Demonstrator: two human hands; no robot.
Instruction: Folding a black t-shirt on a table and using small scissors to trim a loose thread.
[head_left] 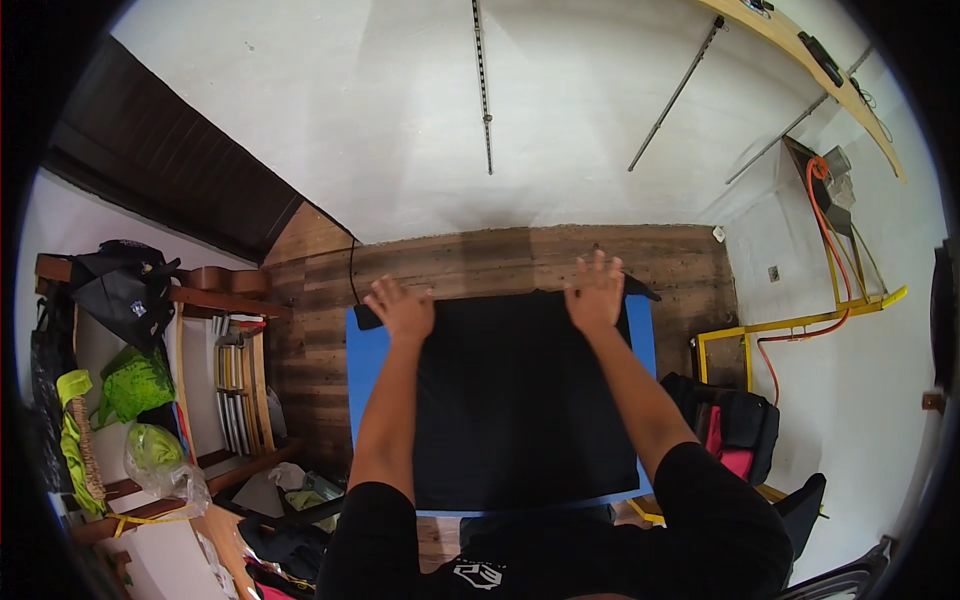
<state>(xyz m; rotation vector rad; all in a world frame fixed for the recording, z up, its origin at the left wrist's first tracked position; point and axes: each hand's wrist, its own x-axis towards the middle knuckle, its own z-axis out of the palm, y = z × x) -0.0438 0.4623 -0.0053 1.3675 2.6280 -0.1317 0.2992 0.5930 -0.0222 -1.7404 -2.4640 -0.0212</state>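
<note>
You seemed to be smoothing the cloth [520, 410] on the blue worktop [364, 395].
Your left hand [403, 312] and right hand [597, 295] were over the cloth's far edge, fingers apart, clamping nothing; the next move seemed to call for even palms.

Passable: between left hand [402, 312] and right hand [598, 292], above black cloth [525, 400] | Passable: above wood-look floor [480, 265], toward white wall [420, 150] | Sideways bar: both forearms | Left obstacle: wooden rack [258, 385] | Right obstacle: yellow frame [720, 335] | Near-side obstacle: person's torso [580, 560]
</note>
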